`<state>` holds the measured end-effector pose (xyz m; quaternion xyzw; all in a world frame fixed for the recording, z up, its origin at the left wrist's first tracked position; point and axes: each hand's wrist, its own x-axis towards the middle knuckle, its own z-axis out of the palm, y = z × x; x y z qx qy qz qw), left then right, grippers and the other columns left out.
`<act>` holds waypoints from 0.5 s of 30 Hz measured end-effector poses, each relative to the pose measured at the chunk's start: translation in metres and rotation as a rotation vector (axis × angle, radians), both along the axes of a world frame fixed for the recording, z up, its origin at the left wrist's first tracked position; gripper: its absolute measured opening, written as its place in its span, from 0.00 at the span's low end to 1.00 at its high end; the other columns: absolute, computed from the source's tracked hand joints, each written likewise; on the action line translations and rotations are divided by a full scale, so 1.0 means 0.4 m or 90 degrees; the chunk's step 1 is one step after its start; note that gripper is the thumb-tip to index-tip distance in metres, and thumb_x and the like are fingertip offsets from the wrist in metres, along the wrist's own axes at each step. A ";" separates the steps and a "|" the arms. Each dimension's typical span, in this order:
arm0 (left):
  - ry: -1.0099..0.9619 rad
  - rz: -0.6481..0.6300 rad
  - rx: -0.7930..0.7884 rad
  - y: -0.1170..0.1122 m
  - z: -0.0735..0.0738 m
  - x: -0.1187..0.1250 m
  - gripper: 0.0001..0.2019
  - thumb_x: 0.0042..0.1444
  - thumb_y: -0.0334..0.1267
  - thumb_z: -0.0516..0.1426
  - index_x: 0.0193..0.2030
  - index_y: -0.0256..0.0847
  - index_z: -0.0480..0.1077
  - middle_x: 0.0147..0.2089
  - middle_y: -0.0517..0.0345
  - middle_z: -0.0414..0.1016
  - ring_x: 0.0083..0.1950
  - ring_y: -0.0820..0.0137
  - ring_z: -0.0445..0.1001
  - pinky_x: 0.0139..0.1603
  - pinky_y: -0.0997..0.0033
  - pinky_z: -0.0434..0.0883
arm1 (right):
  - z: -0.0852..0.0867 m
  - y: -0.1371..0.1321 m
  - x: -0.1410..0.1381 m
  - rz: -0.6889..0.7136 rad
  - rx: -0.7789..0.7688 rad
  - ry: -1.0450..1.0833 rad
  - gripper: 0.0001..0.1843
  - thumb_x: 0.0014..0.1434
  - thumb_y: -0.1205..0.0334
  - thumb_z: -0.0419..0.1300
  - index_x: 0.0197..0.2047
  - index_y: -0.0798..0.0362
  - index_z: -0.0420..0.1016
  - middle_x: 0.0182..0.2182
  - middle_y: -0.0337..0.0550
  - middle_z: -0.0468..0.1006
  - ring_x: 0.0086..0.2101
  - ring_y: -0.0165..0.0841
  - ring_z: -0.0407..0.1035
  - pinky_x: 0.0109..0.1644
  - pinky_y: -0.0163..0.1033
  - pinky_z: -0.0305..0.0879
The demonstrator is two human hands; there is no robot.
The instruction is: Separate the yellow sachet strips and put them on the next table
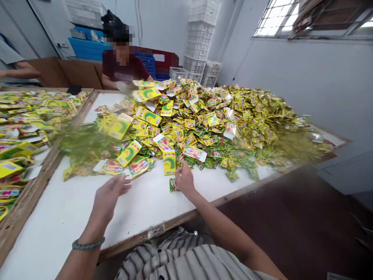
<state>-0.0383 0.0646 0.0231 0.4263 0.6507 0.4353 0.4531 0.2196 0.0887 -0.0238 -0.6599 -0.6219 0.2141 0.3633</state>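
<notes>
A big heap of small yellow-green sachets and yellow backing cards (210, 116) covers the far half of the white table (67, 217). My right hand (184, 179) rests at the heap's near edge, fingers bent down on a small green sachet (173, 185) lying on the table, just below an upright yellow card (169, 161). My left hand (109, 196) hovers over the bare table, fingers stretched toward a card bundle (136, 166). It holds nothing.
A second table (20, 132) at the left carries more yellow cards. Across the heap a person in a dark red shirt (124, 68) handles cards. White crates (201, 39) stack at the back wall. The table's wooden edge (163, 229) runs close to my body.
</notes>
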 end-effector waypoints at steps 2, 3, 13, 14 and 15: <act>0.052 -0.002 -0.051 -0.008 -0.012 0.026 0.28 0.52 0.59 0.54 0.47 0.36 0.69 0.42 0.46 0.78 0.38 0.59 0.79 0.42 0.57 0.75 | -0.007 -0.022 -0.014 0.105 0.055 -0.043 0.19 0.54 0.72 0.54 0.50 0.54 0.68 0.35 0.45 0.76 0.40 0.39 0.68 0.47 0.43 0.64; 0.128 -0.012 -0.060 -0.007 -0.009 0.031 0.26 0.54 0.57 0.53 0.49 0.37 0.69 0.44 0.46 0.78 0.39 0.58 0.79 0.43 0.54 0.75 | -0.006 -0.031 -0.015 0.145 0.078 -0.065 0.15 0.55 0.72 0.53 0.46 0.53 0.71 0.36 0.46 0.76 0.41 0.39 0.67 0.47 0.42 0.64; 0.818 -0.437 0.465 0.136 0.016 0.182 0.36 0.47 0.16 0.49 0.62 0.46 0.64 0.72 0.48 0.49 0.73 0.52 0.42 0.68 0.46 0.51 | 0.008 0.007 0.144 0.218 -0.043 -0.373 0.24 0.50 0.79 0.52 0.50 0.59 0.74 0.56 0.53 0.71 0.57 0.42 0.60 0.57 0.45 0.59; 0.828 -0.474 0.477 0.154 0.002 0.206 0.35 0.49 0.17 0.50 0.62 0.47 0.64 0.72 0.49 0.49 0.73 0.52 0.42 0.68 0.44 0.50 | 0.003 0.005 0.153 0.254 -0.042 -0.402 0.26 0.50 0.79 0.52 0.52 0.61 0.72 0.57 0.54 0.69 0.58 0.42 0.59 0.58 0.45 0.58; 0.831 -0.508 0.485 0.171 -0.012 0.228 0.32 0.51 0.19 0.50 0.62 0.48 0.64 0.72 0.49 0.49 0.73 0.52 0.43 0.68 0.43 0.49 | -0.003 0.000 0.161 0.278 -0.030 -0.424 0.27 0.50 0.80 0.52 0.54 0.61 0.71 0.58 0.54 0.69 0.58 0.42 0.58 0.59 0.44 0.57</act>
